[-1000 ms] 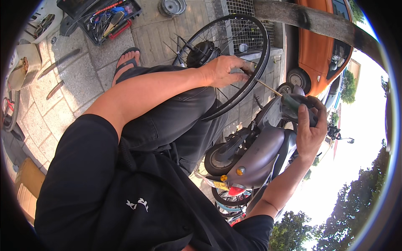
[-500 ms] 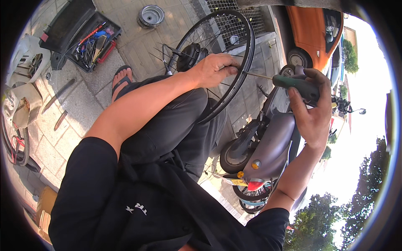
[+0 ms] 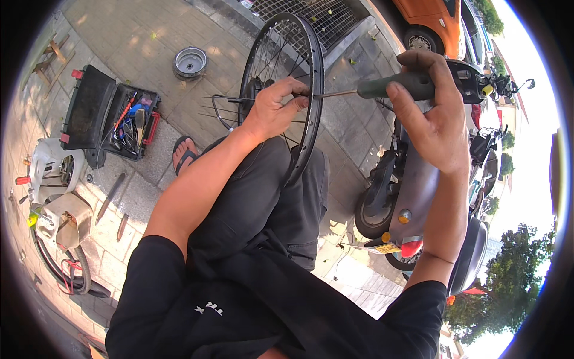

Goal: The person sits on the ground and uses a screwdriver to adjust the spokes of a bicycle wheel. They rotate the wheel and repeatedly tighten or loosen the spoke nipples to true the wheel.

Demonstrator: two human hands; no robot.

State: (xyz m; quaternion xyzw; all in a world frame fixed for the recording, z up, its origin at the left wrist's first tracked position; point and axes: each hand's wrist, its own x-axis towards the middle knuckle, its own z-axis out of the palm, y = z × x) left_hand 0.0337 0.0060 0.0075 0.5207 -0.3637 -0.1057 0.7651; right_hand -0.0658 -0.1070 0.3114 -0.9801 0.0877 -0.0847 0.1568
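Note:
A black spoked wheel rim (image 3: 317, 90) stands on edge against my dark trousers, its spokes running to a dark hub (image 3: 251, 88). My left hand (image 3: 274, 112) pinches thumb and finger together at the rim's inner side; what sits between the fingertips is hidden. In my right hand (image 3: 439, 116) is a screwdriver (image 3: 397, 85) with a dark green and black handle, held level. Its thin shaft meets the outer face of the rim, opposite my left fingertips. Several loose spoke ends (image 3: 216, 107) stick out on the hub's left side.
An open black toolbox (image 3: 128, 125) full of hand tools lies at left, near a round metal drum (image 3: 190, 63). Flat metal bars (image 3: 110, 197) and plastic containers (image 3: 67, 218) rest on the paving. A grey scooter (image 3: 412, 185) stands close on the right, with an orange car (image 3: 427, 24) beyond.
My view has shifted, so the scooter and toolbox appear elsewhere. In view, the wheel and both hands sit further left and the wheel looks more edge-on. The screwdriver still meets the rim.

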